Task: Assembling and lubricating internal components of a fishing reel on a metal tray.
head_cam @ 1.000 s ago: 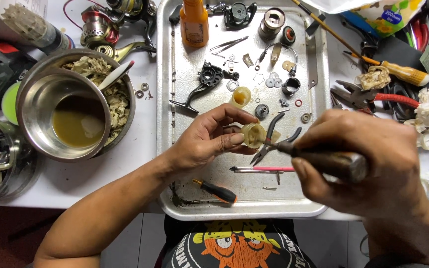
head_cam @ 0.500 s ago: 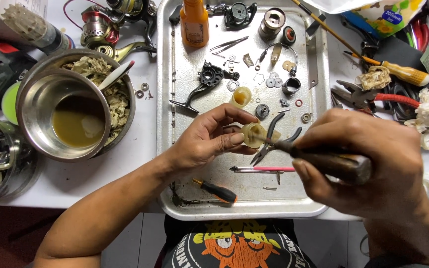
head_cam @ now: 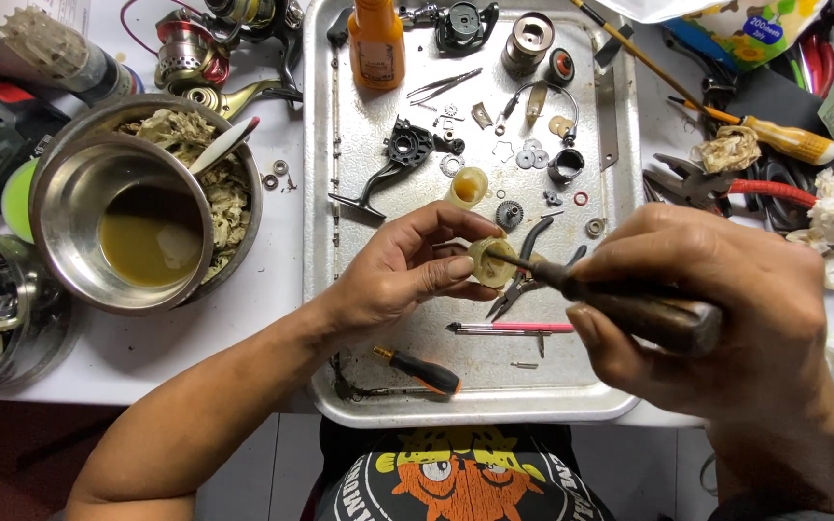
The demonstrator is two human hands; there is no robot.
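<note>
left hand (head_cam: 403, 275) grip pinches pale round part (head_cam: 489, 262); right hand (head_cam: 716, 309) grip clenches wooden-handled tool (head_cam: 629, 307); over tray (head_cam: 620, 193)

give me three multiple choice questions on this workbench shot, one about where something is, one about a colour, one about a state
1. Where does the small orange-and-black screwdriver lie?
A. in the steel bowl
B. on the metal tray, near its front edge
C. in the left hand

2. What colour is the bottle at the far end of the tray?
A. orange
B. blue
C. white

3. What is the left hand doing?
A. resting flat and empty
B. gripping the pliers
C. pinching a small pale round part in its fingers

Answers:
1 B, it lies on the tray's bare metal just in front of the left wrist.
2 A, its body is plainly orange.
3 C, thumb and fingers close around the part while the right hand points a dark-handled tool at it.
</note>
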